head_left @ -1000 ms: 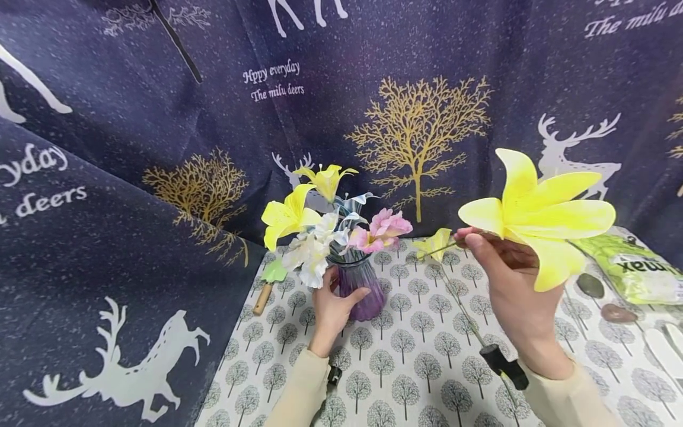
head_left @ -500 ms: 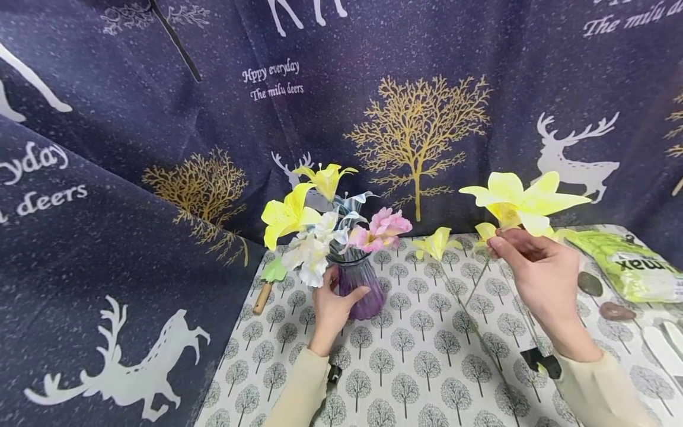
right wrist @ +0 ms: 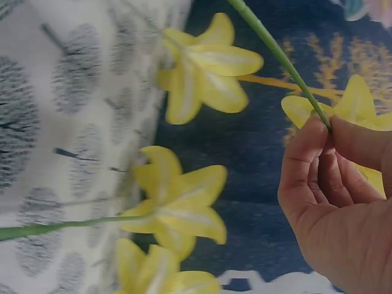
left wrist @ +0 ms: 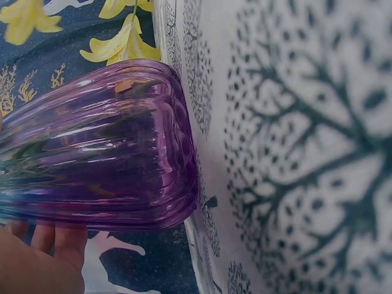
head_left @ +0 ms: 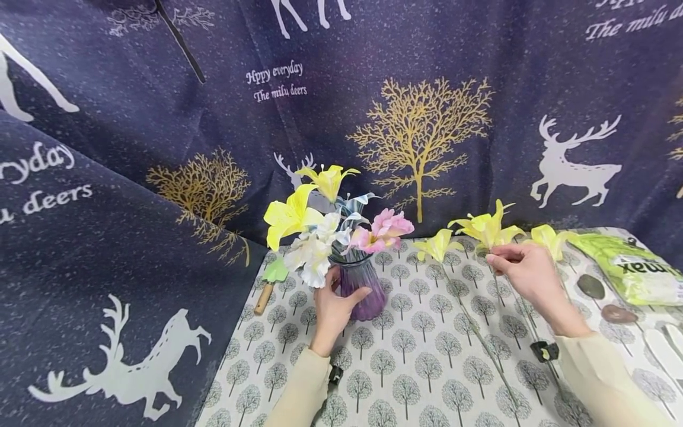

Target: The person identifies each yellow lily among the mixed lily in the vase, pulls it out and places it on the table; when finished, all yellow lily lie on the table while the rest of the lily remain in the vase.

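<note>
In the head view my left hand [head_left: 332, 311] grips the side of a ribbed glass vase [head_left: 365, 293], clear above and purple below, standing on the table. The left wrist view shows my fingers [left wrist: 68, 245] against the purple glass. Inside the vase stand yellow lilies [head_left: 290, 216], a white flower [head_left: 309, 255], bluish-white petals and a pink flower [head_left: 381, 231]. To the right, my right hand [head_left: 533, 276] pinches a yellow lily [head_left: 485, 228] just under its bloom. Its green stem [right wrist: 275, 52] runs between thumb and forefinger in the right wrist view.
Other yellow lilies lie on the table either side of my right hand, one left [head_left: 437, 244], one right [head_left: 549, 238]. A wooden-handled tool [head_left: 262, 299] with a green blade lies left. Right are a green bag [head_left: 635, 270], two stones [head_left: 590, 286] and white objects [head_left: 664, 350].
My right hand has moved the lily away from the camera and lower, toward the other lilies at the back. Its bloom has turned from facing me to pointing up. My left hand stays on the vase.
</note>
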The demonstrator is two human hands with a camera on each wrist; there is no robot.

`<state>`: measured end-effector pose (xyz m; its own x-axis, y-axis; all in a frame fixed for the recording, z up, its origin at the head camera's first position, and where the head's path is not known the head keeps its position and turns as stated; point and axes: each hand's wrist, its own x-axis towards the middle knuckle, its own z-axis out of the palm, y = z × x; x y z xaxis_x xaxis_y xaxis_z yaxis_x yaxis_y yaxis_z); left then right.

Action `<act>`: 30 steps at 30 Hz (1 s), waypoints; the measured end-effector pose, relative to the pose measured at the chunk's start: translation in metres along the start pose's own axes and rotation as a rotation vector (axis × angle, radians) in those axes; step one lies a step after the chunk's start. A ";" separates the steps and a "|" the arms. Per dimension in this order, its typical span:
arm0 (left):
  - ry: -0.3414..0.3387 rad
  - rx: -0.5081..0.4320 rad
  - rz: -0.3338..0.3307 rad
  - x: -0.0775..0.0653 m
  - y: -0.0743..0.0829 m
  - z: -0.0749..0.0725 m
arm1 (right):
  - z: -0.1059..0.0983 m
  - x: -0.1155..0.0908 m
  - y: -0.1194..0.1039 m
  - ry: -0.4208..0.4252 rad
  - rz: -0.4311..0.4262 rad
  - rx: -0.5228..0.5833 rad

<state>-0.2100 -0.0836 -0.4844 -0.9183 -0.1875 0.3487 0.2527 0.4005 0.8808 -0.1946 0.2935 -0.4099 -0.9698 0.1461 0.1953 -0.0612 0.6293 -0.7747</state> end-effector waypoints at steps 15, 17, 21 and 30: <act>-0.003 0.002 -0.045 0.000 0.001 0.002 | 0.026 0.017 0.053 -0.179 0.073 -0.047; -0.003 0.003 -0.048 0.000 0.001 0.002 | 0.028 0.018 0.059 -0.199 0.073 -0.061; 0.005 0.006 -0.026 0.000 0.000 0.002 | 0.030 0.019 0.068 -0.228 0.092 -0.059; 0.002 -0.013 -0.031 0.000 -0.001 0.001 | 0.032 0.019 0.072 -0.277 0.117 -0.092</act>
<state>-0.2106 -0.0827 -0.4856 -0.9250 -0.2014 0.3221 0.2282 0.3831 0.8951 -0.2245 0.3170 -0.4810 -0.9972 0.0157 -0.0729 0.0636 0.6885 -0.7224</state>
